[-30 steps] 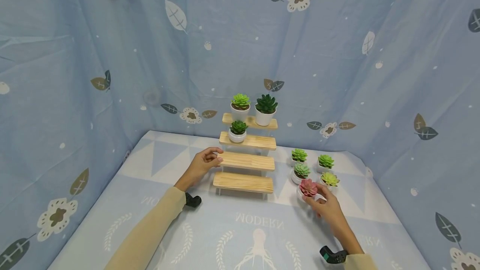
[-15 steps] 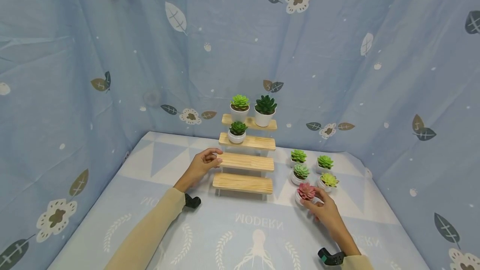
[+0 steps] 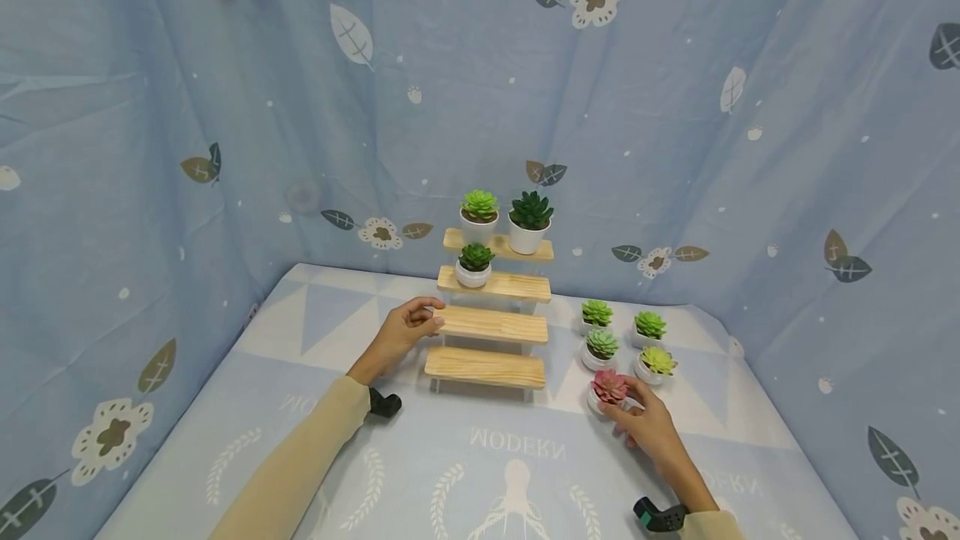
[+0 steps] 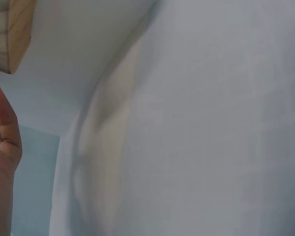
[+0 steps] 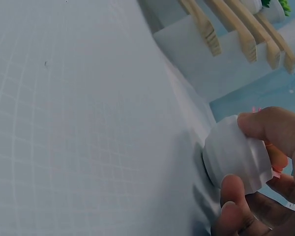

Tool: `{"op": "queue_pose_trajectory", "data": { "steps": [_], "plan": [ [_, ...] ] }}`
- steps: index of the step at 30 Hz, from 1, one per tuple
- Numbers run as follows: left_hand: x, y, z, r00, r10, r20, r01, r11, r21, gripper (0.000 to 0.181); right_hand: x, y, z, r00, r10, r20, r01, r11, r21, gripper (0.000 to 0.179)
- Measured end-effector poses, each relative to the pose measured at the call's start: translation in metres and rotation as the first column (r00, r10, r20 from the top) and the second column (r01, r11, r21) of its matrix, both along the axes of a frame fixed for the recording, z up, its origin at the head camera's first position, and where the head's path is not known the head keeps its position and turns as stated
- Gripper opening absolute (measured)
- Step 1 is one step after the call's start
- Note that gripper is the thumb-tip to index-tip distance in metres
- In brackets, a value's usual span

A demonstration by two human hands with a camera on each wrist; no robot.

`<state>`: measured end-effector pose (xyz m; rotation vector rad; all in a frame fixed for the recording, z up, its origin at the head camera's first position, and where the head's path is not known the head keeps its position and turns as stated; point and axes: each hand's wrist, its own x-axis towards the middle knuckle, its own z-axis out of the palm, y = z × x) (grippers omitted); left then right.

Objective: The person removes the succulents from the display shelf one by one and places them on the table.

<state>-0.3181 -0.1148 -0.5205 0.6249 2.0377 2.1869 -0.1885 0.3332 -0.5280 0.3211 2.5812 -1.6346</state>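
My left hand [image 3: 405, 332] pinches the left end of the second step from the bottom on a wooden tiered stand [image 3: 491, 321]. In the left wrist view, the thumb [image 4: 5, 120] is just below the wooden end [image 4: 12, 34]. My right hand [image 3: 648, 423] grips a pink potted succulent [image 3: 609, 387] to the right of the stand. The right wrist view shows the thumb and fingers around its white pot [image 5: 236, 152], close over the tablecloth. On the stand's upper steps are a light green succulent [image 3: 478, 207], a dark green one [image 3: 531, 211] and a smaller dark one [image 3: 476, 257].
Behind the pink plant, several green succulents in white pots are grouped, including a pale green one [image 3: 602, 345] and a yellow-green one [image 3: 657, 361]. A patterned cloth [image 3: 517, 473] covers the table. Blue floral curtains [image 3: 450, 107] enclose the back and sides.
My right hand has shifted slightly left and toward me with the pink succulent, away from the yellow-green one. The left hand keeps its place at the stand.
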Motion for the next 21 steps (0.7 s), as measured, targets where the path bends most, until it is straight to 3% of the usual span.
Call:
{"op": "queue_pose_trajectory", "data": {
  "steps": [13, 21],
  "plan": [
    [-0.0007, -0.0004, 0.0000, 1.000, -0.003, 0.008, 0.003, 1.000, 0.006, 0.041, -0.0012, 0.0004, -0.0010, 1.000, -0.003, 0.015, 0.003, 1.000, -0.005, 0.077],
    [-0.0009, -0.0013, -0.0007, 1.000, -0.014, 0.004, 0.014, 1.000, -0.010, 0.041, 0.0001, 0.0045, 0.0040, 0.998, 0.055, 0.030, -0.054, 0.998, -0.030, 0.079]
  ]
}}
